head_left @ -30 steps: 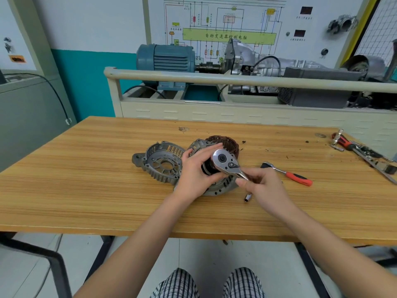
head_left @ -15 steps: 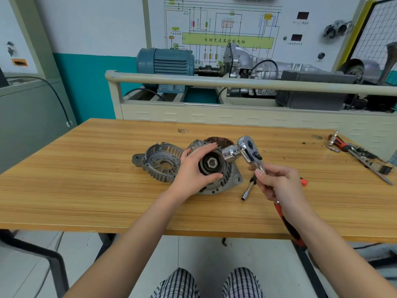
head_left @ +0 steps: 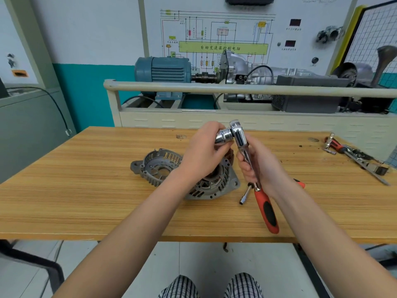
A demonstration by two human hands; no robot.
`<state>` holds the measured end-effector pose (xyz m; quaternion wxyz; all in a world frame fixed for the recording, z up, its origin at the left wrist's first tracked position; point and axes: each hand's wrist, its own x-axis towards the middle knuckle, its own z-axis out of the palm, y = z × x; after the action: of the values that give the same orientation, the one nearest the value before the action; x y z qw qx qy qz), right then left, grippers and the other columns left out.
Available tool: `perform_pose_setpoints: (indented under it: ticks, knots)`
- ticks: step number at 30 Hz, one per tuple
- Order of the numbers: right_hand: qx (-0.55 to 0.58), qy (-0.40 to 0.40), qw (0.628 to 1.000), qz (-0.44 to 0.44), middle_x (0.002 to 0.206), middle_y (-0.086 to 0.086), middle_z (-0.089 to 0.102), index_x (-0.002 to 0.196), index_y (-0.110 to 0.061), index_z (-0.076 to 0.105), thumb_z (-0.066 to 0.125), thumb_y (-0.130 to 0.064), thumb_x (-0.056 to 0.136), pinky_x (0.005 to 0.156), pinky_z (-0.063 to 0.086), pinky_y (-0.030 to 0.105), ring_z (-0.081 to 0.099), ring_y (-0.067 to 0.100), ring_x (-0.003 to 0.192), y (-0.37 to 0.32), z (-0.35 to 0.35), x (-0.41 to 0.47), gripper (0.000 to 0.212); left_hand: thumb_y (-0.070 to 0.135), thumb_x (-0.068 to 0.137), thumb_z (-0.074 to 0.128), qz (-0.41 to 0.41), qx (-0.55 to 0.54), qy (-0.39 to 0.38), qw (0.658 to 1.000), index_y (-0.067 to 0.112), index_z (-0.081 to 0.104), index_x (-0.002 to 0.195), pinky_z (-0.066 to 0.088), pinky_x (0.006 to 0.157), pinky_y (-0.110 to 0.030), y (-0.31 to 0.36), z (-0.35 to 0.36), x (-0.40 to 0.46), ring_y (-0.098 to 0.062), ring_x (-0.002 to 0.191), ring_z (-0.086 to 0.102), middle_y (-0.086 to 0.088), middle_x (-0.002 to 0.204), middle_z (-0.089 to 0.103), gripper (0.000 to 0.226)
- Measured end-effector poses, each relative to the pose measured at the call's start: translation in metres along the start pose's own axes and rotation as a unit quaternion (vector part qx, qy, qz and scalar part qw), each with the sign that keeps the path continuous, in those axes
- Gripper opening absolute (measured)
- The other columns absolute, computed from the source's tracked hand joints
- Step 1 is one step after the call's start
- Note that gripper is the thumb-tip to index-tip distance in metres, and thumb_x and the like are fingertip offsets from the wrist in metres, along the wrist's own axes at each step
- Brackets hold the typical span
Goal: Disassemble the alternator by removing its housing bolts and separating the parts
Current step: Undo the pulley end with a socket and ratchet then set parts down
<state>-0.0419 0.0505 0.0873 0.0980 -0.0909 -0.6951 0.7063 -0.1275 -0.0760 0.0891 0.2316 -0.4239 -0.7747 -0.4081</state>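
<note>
Alternator (head_left: 211, 186) flat on table (head_left: 86, 190); ratchet (head_left: 247, 160) upright, head up, both hands.

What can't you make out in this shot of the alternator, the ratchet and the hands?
Head view only:
- Alternator: its centre and back are hidden by the left hand.
- Socket on the ratchet: its open end is covered by the left fingers.
- Ratchet shaft: partly wrapped by the right hand.
- Small red-handled tool: mostly behind the right wrist.

Both hands raised (left (head_left: 204, 151), right (head_left: 261, 162)), fingers curled.
</note>
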Motion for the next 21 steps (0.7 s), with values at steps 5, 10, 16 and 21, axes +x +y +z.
perform_pose_setpoints:
  ticks: [5, 10, 16, 21]
  knots:
    - [0.002, -0.056, 0.998, -0.011, 0.049, -0.006, 0.040, 0.069, -0.014, 0.058, 0.043, -0.057, 0.092, 0.035, 0.022, 0.020, 0.027, 0.009, 0.036, -0.011, -0.001, 0.009, 0.051, 0.029, 0.084, 0.066, -0.003, 0.140, 0.028, 0.990, 0.016, 0.047, 0.077, 0.030, 0.050, -0.027, 0.008, -0.006, 0.013, -0.015, 0.060, 0.045, 0.006, 0.065, 0.046, 0.024]
    - [-0.020, -0.099, 0.995, 0.016, 0.047, -0.006, 0.039, 0.067, -0.015, 0.057, 0.042, -0.069, 0.085, 0.041, 0.026, 0.021, 0.031, 0.011, 0.039, -0.032, -0.004, 0.018, 0.058, 0.021, 0.089, 0.061, 0.031, 0.141, 0.013, 0.989, 0.018, 0.044, 0.079, 0.024, 0.052, -0.026, 0.011, -0.014, 0.027, -0.016, 0.061, 0.044, 0.011, 0.063, 0.040, 0.020]
    - [-0.005, -0.054, 0.998, -0.025, 0.044, -0.008, 0.039, 0.070, -0.015, 0.055, 0.050, -0.071, 0.068, 0.038, 0.025, 0.018, 0.030, 0.008, 0.036, -0.047, 0.000, 0.027, 0.057, 0.020, 0.088, 0.063, 0.051, 0.140, 0.041, 0.988, 0.017, 0.041, 0.077, 0.033, 0.058, -0.035, 0.013, -0.021, 0.048, -0.023, 0.062, 0.045, 0.007, 0.064, 0.042, 0.024]
    - [-0.012, -0.015, 0.999, -0.035, 0.042, -0.007, 0.039, 0.067, -0.014, 0.056, 0.055, -0.073, 0.061, 0.034, 0.025, 0.018, 0.029, 0.007, 0.034, -0.048, -0.003, 0.031, 0.059, 0.018, 0.086, 0.064, 0.046, 0.106, 0.036, 0.993, 0.019, 0.040, 0.075, 0.027, 0.055, -0.031, 0.008, -0.016, 0.052, -0.018, 0.058, 0.041, 0.013, 0.060, 0.038, 0.027]
